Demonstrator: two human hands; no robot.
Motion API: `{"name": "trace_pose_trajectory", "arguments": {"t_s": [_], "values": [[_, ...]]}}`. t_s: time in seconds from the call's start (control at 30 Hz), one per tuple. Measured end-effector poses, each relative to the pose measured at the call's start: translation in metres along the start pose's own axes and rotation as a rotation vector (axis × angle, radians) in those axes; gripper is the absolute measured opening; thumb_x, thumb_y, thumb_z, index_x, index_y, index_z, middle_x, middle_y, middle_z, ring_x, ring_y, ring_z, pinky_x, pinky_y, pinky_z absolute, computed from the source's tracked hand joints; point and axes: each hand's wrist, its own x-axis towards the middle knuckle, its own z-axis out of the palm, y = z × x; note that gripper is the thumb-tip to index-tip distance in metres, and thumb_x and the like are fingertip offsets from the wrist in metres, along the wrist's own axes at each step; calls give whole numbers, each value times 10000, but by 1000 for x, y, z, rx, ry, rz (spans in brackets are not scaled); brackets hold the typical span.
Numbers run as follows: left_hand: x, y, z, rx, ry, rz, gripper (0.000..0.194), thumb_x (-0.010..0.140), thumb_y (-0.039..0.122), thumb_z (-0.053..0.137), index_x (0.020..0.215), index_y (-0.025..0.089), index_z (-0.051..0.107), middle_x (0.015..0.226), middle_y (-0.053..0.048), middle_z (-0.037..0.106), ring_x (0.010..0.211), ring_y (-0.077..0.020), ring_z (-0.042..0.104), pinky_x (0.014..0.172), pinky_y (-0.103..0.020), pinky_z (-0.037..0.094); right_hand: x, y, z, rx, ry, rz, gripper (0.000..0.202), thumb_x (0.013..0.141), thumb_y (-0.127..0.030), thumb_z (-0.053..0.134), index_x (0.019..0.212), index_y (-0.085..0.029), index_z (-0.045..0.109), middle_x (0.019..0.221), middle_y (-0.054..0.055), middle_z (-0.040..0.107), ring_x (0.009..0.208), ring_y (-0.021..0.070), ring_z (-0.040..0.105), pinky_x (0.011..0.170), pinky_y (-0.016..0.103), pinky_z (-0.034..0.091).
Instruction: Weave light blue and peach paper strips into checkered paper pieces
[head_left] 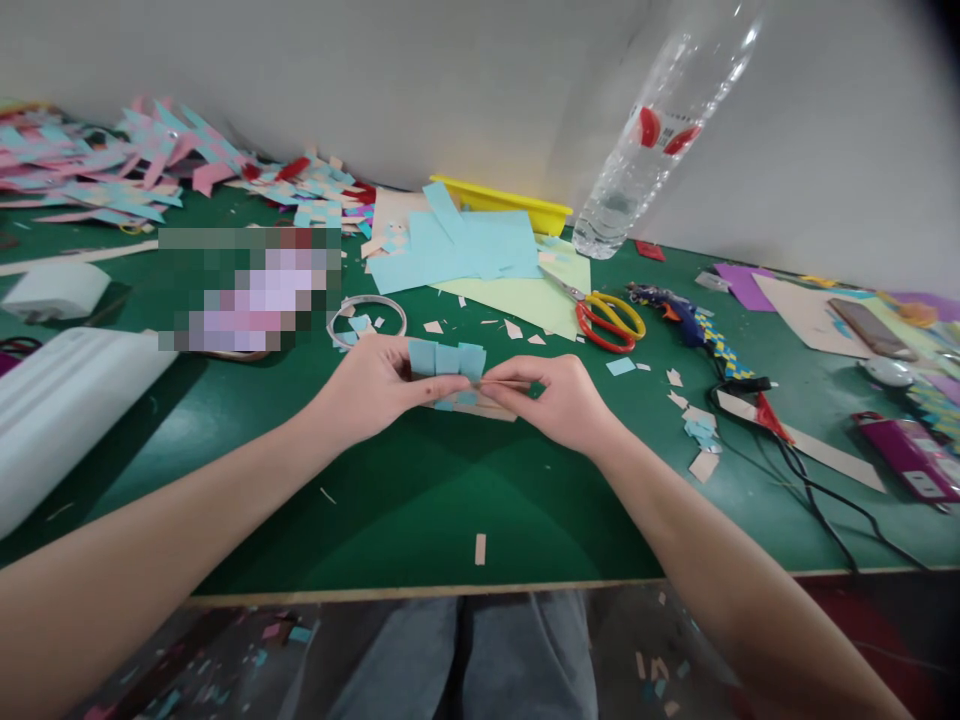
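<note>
A small piece of woven paper strips point(448, 358), light blue and pale peach, is held above the green table point(360, 510) between both hands. My left hand point(382, 385) grips its left part, with the thumb across the front and the fingers behind. At its right end, my right hand point(551, 398) pinches a thin peach strip between thumb and fingertips. The fingertips of the two hands nearly meet. Blue strip ends stand up above my left thumb, and a peach edge shows below. The fingers behind the paper are hidden.
Scissors point(611, 320) with red and yellow handles lie beyond my right hand, near blue sheets point(480, 245) and a clear bottle point(637, 150). A tape ring point(367, 302) lies beyond my left hand. White object point(82, 410) at left; black cable point(814, 490) at right.
</note>
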Motion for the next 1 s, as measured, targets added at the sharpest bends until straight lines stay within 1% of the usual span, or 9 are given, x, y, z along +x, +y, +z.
{"name": "trace_pose_trajectory", "arguments": {"t_s": [0.07, 0.17, 0.27, 0.4, 0.5, 0.63, 0.8, 1.0], "values": [[-1, 1, 0, 41, 15, -17, 263, 743, 450, 761, 745, 187, 771, 660, -19, 716, 589, -150, 628, 551, -245, 504, -1, -1, 2, 4, -3, -13, 126, 885, -309, 659, 886, -225, 753, 877, -6, 763, 754, 133, 697, 713, 240, 548], [-3, 4, 0, 63, 39, -43, 258, 748, 451, 745, 710, 197, 772, 662, -22, 722, 596, -159, 633, 562, -255, 506, -2, -2, 3, -14, 6, -19, 125, 888, -312, 660, 885, -234, 757, 895, -9, 770, 784, 141, 715, 731, 243, 557], [-4, 6, 0, 57, 55, -45, 235, 743, 448, 740, 728, 217, 785, 667, -14, 732, 599, -163, 639, 568, -256, 514, -2, -2, 2, -38, 5, 1, 135, 893, -328, 656, 881, -241, 759, 887, -10, 772, 794, 150, 722, 737, 253, 556], [-4, 7, 1, 54, 55, -39, 206, 746, 433, 735, 772, 240, 804, 684, -7, 745, 614, -165, 647, 570, -254, 518, -1, -2, 0, -77, -4, 6, 142, 895, -341, 660, 878, -240, 758, 865, -12, 771, 752, 139, 711, 696, 241, 534], [-5, 8, 2, 60, 71, -45, 211, 745, 430, 734, 754, 231, 806, 694, -14, 749, 605, -166, 643, 560, -258, 520, -1, -2, 0, -83, -19, -9, 146, 897, -342, 659, 874, -236, 756, 859, -14, 770, 733, 130, 705, 677, 231, 522], [-6, 9, 1, 35, 93, -59, 198, 740, 407, 742, 769, 223, 811, 715, -20, 755, 608, -161, 644, 554, -253, 521, -1, -3, 0, -71, -16, -38, 132, 896, -322, 661, 888, -231, 756, 873, -12, 772, 746, 129, 710, 702, 227, 534], [-6, 6, 1, 41, 99, -33, 190, 750, 402, 743, 776, 227, 814, 700, -16, 751, 607, -157, 645, 562, -250, 520, -1, -3, 1, -150, -5, -51, 130, 897, -327, 663, 876, -247, 764, 857, -14, 776, 704, 129, 697, 666, 235, 518], [-6, 6, 0, 47, 95, -29, 178, 752, 400, 746, 770, 237, 814, 698, -13, 753, 607, -159, 655, 565, -248, 527, -1, -1, 0, -204, -24, -104, 142, 912, -318, 645, 883, -247, 764, 877, -13, 780, 724, 133, 704, 659, 241, 506]]}}
